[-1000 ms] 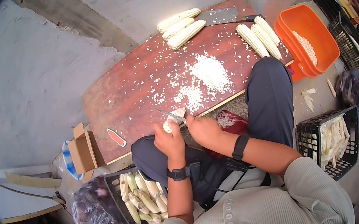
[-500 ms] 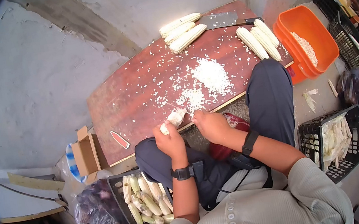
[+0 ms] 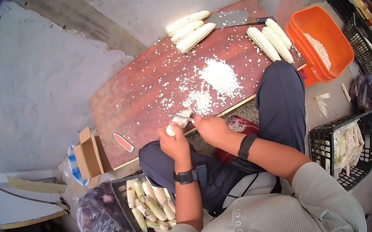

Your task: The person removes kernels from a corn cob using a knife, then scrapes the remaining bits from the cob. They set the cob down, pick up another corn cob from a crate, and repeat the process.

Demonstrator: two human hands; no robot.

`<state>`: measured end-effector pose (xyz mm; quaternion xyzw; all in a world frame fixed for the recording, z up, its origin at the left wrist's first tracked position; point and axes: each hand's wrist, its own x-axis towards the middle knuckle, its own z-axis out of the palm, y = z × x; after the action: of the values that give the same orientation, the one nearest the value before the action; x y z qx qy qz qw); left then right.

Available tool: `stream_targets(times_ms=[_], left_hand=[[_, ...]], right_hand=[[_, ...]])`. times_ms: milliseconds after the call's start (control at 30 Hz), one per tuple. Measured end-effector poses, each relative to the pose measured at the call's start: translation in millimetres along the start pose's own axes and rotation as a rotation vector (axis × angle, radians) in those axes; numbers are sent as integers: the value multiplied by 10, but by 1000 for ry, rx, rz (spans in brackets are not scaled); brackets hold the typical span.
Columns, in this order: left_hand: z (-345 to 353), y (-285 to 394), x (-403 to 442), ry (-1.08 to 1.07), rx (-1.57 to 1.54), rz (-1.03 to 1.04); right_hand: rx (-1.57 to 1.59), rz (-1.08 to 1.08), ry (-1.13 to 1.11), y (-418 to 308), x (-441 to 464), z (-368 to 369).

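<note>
My left hand (image 3: pixel 175 144) is closed round the lower end of a whitish corn cob (image 3: pixel 178 122) at the near edge of the red-brown board (image 3: pixel 119 108). Closed on a small knife (image 3: pixel 177 115), my right hand (image 3: pixel 212 129) is just right of the cob, with the thin blade lying across it. Loose white kernels (image 3: pixel 218 78) are heaped beyond my hands and scattered over the board. Whole cobs lie in two groups, one at the far edge (image 3: pixel 195 37) and one at the right (image 3: pixel 262 44). Between them rests a cleaver (image 3: pixel 229 18).
An orange bucket (image 3: pixel 299 49) with kernels stands right of the board. Black crates hold corn (image 3: pixel 121 204) at lower left and husks or cobs (image 3: pixel 314 146) at right. A cardboard box (image 3: pixel 87 158), a red-and-white blade-shaped piece (image 3: pixel 124 142) and plastic bags (image 3: pixel 100 212) are at left.
The knife blade, hardly visible half a second ago, now lies across the cob again. My right hand has shifted slightly, and the cob is tilted a little differently.
</note>
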<state>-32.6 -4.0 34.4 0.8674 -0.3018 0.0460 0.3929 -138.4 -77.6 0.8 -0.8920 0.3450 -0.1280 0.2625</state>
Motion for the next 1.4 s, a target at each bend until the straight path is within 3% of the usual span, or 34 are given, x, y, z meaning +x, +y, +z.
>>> stream_targets(times_ms=[67, 200, 333, 433, 567, 1100, 1400], left_hand=[[-43, 89, -31, -26, 29, 21], [-37, 160, -120, 20, -20, 60], [-99, 117, -90, 61, -30, -23], [-82, 55, -70, 58, -10, -55], [-103, 139, -71, 36, -64, -114], [-103, 53, -18, -96, -55, -56], [-108, 167, -130, -10, -53, 35]], right_hand=[[-92, 150, -103, 24, 78, 58], [16, 150, -193, 277, 159, 42], [94, 93, -27, 306, 83, -33], [167, 102, -59, 41, -99, -376], [148, -89, 127, -102, -372, -212], [-112, -150, 161, -57, -82, -31], [57, -131, 11, 39, -214, -247]])
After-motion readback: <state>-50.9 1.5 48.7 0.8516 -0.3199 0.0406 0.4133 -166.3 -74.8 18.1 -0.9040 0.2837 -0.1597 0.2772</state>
